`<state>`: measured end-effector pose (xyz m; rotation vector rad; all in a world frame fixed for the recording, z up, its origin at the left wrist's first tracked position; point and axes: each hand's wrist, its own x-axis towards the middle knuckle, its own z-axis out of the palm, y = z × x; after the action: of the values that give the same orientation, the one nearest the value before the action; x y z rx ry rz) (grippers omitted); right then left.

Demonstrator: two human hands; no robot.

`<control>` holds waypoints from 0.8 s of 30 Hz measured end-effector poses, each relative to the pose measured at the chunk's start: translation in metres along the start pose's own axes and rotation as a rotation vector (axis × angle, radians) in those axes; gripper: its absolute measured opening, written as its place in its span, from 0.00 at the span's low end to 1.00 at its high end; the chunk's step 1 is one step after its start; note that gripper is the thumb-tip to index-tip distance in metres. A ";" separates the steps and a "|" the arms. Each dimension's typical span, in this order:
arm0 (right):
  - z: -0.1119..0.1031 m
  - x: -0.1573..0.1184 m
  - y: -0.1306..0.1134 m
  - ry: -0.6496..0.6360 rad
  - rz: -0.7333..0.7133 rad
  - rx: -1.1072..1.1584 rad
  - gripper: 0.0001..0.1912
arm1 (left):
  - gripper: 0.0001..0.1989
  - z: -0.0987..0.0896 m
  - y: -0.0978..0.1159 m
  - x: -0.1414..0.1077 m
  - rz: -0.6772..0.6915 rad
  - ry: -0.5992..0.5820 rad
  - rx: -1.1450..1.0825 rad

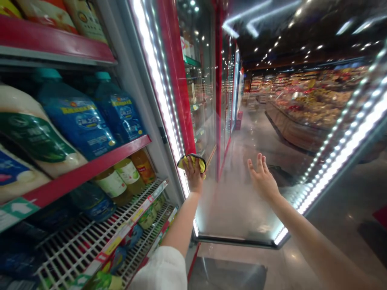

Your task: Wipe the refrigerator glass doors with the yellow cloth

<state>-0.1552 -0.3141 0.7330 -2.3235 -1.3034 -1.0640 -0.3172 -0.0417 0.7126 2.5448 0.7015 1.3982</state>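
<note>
A yellow cleaning cloth [183, 162] with a dark edge is under my left hand [194, 171], which grips it against the glass door [229, 201] beside the bright light strip [169, 117] on the hinge side. My right hand [262, 177] is open with its fingers stretched out, at the middle of the same door. Whether its palm touches the glass, I cannot tell. The door stands swung open, with a second light strip [326, 161] along its right edge.
On the left, a cooler shelf [90, 173] with a red front carries large blue bottles [87, 121] and a white-and-green bottle [36, 133]. Below is a white wire rack [72, 249] with more drinks. A produce display [302, 125] stands beyond the glass.
</note>
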 end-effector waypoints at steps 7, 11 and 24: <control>-0.001 0.002 0.000 0.010 -0.021 -0.034 0.46 | 0.36 -0.004 0.022 0.027 -0.005 0.072 -0.032; 0.000 0.002 -0.001 -0.003 -0.002 -0.034 0.49 | 0.37 -0.011 0.013 0.049 0.000 0.081 -0.042; -0.006 0.000 0.002 -0.037 0.010 -0.046 0.54 | 0.39 0.002 0.000 0.009 -0.008 0.037 -0.049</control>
<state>-0.1558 -0.3182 0.7375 -2.3912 -1.2917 -1.0636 -0.3110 -0.0376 0.7185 2.4821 0.6743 1.4453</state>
